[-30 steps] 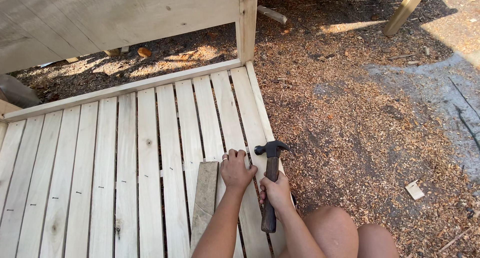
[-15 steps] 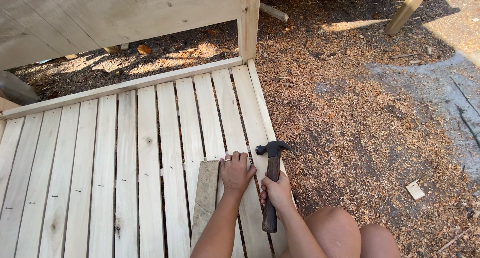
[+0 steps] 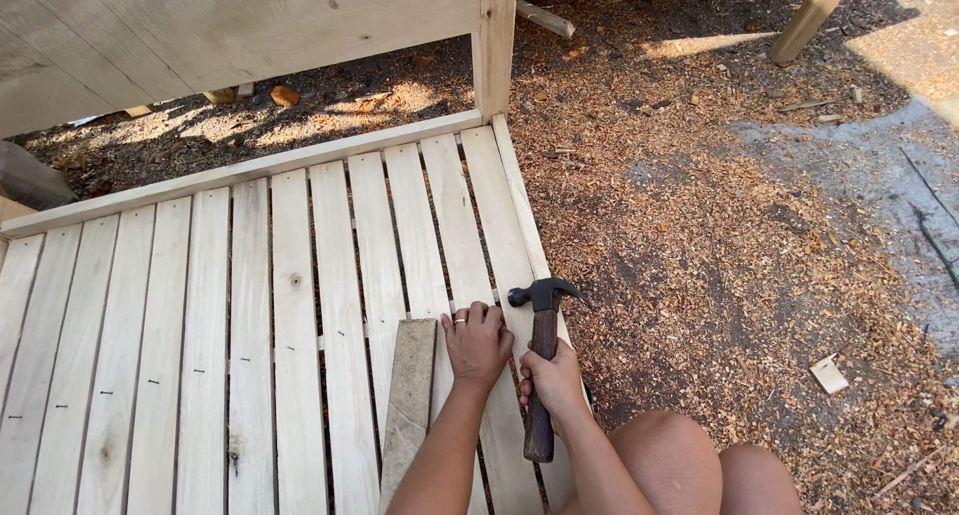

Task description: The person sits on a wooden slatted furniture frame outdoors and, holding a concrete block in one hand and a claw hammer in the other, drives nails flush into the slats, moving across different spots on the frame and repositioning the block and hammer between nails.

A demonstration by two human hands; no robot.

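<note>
Farthest left lay the slatted panel [image 3: 250, 305], pale boards running away from the person toward a cross rail [image 3: 240, 170] at the far edge. Further right, a greyer loose board [image 3: 412, 385] rested on top of the slats, its long axis roughly parallel to them, its far end just beside the left hand.

The left hand [image 3: 478, 343] lay on a slat with the fingers curled down and pinched together at the tips. Whether they held a nail could not be told; the spot under them was hidden. The forearm came up from the lower edge of the view, nearly in line with the slats.

Just to the right, almost touching the left hand, the right hand [image 3: 552, 380] was clamped around the handle of a claw hammer [image 3: 541, 370]. The handle stood close to parallel with the slats, the dark head at the far end, level with the left fingertips and pointing its face toward them. The hammer therefore sat right of the pinching fingers, and the right hand was the nearer to it.

Right of the panel spread ground strewn with wood chips [image 3: 719, 245], the person's bare knees [image 3: 689, 465] at the bottom.
</note>
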